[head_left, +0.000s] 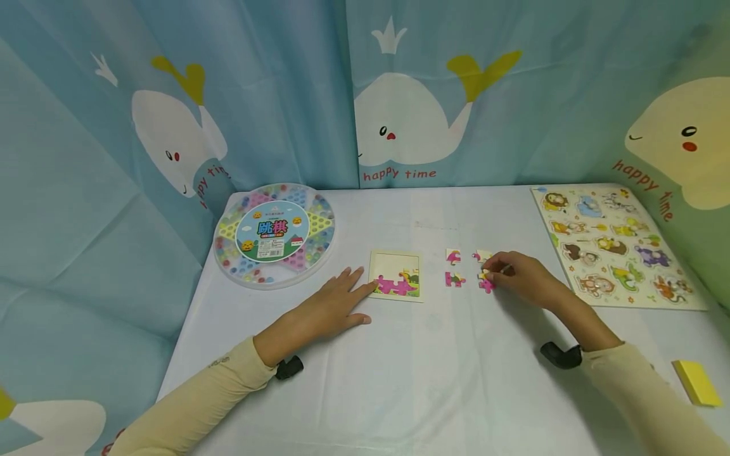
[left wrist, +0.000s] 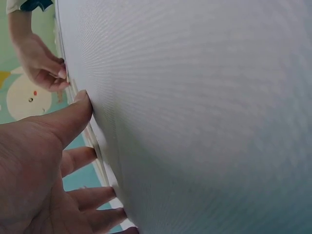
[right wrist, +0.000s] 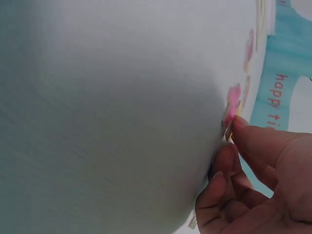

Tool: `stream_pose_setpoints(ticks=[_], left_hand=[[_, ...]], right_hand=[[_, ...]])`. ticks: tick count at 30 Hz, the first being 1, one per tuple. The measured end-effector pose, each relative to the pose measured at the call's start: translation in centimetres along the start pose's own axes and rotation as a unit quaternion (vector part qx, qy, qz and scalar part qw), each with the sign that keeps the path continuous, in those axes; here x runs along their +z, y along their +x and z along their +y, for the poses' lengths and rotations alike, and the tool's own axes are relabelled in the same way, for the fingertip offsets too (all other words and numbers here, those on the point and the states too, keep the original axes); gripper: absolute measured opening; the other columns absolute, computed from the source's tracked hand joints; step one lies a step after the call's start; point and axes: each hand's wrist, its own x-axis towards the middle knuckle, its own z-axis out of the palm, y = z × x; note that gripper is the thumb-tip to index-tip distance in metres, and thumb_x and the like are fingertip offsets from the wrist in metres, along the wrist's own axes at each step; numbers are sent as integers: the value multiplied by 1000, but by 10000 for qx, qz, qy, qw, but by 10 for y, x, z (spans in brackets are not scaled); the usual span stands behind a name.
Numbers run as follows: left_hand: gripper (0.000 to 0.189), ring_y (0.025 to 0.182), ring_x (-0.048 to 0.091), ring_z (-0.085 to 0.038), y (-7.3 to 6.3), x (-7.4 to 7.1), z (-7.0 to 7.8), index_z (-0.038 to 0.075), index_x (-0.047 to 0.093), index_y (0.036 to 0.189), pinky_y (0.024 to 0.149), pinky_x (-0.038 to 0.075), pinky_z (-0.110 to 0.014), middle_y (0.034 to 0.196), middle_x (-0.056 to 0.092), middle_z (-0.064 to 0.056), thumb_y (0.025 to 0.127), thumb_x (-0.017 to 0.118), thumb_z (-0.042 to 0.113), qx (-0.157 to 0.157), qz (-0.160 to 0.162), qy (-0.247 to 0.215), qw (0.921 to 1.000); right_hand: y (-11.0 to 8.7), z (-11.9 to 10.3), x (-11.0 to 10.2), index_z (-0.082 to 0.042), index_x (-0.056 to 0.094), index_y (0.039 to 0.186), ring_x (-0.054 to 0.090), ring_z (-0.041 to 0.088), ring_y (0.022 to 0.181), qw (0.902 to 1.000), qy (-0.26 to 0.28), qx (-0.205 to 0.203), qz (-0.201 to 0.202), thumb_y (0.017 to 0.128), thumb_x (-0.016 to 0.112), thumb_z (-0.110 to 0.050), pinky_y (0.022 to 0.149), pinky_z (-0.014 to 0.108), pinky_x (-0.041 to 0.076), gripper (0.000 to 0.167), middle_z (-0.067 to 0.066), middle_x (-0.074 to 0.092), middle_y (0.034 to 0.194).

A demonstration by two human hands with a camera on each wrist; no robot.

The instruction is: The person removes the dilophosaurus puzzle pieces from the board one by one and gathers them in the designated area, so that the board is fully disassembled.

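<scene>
Right now, a pink puzzle piece (head_left: 486, 286) sits right of centre on the table (head_left: 410, 380), pinched by thumb and fingers of the right hand (head_left: 527, 278), which hides part of it. Beside it, loose pieces (head_left: 454, 279), their pictures too small to read! Nearer the middle, the puzzle tray (head_left: 395, 262) is part-filled, the left hand (head_left: 333, 307) spread flat, fingertips covering some of its left edge. Far left corner, a round marble game (head_left: 272, 231); far right, an animal board (head_left: 618, 246). Both sleeves (head_left: 199, 396) run out of frame.
</scene>
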Motion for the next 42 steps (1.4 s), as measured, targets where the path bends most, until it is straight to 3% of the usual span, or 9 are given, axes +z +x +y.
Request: stream_pose_setpoints(ticks=[7, 13, 17, 23, 29, 35, 42], left_hand=[[75, 162, 14, -43, 0, 0, 0, 19, 32, 168, 129, 21, -56, 175, 18, -19, 105, 62, 49, 32, 44, 25, 10000], [76, 162, 14, -43, 0, 0, 0, 19, 32, 168, 129, 21, -56, 175, 18, -19, 105, 61, 50, 44, 52, 42, 10000], [76, 162, 13, -43, -1, 0, 0, 19, 32, 168, 129, 21, -56, 175, 17, -19, 105, 61, 50, 26, 34, 11, 10000], [75, 162, 13, -42, -2, -1, 2, 19, 33, 168, 130, 20, -56, 175, 17, -18, 105, 62, 48, -19, 13, -34, 10000], [75, 162, 13, -42, -1, -1, 2, 19, 33, 168, 130, 20, -55, 176, 16, -18, 105, 62, 48, -53, -35, -10, 10000], [73, 162, 14, -43, 0, -2, 1, 19, 34, 167, 129, 21, -56, 175, 17, -19, 106, 61, 47, -7, -4, 51, 10000], [75, 162, 13, -43, 1, -2, 1, 20, 32, 168, 130, 20, -56, 176, 16, -19, 105, 61, 49, -16, -47, 44, 10000]], right_hand=[[-2, -4, 6, -1, 70, 110, 67, 27, 91, 9990, -282, -223, 253, 101, 71, -6, 80, 43, 54, 11, 13, 70, 102], [1, -14, 9, 1, 70, 113, 63, 22, 84, 9972, -408, -363, 503, 98, 72, -2, 70, 32, 52, 15, 14, 67, 100], [4, -32, 12, 3, 68, 121, 64, 23, 83, 9977, -240, -407, 490, 99, 68, 1, 63, 28, 51, 23, 20, 67, 109], [15, -67, 23, 4, 65, 130, 65, 23, 88, 9982, -135, -485, 334, 100, 69, -4, 70, 33, 52, 30, 24, 65, 124], [30, -92, 50, 4, 63, 133, 62, 24, 92, 9969, -123, -763, 137, 98, 71, -1, 80, 38, 54, 36, 22, 65, 127], [38, -103, 68, -1, 65, 134, 61, 23, 91, 9945, -420, -964, 27, 96, 78, -8, 83, 39, 57, 41, 18, 65, 125], [38, -107, 72, -3, 63, 134, 60, 24, 94, 9926, -647, -1026, -14, 96, 77, -5, 85, 40, 58, 40, 18, 64, 124]])
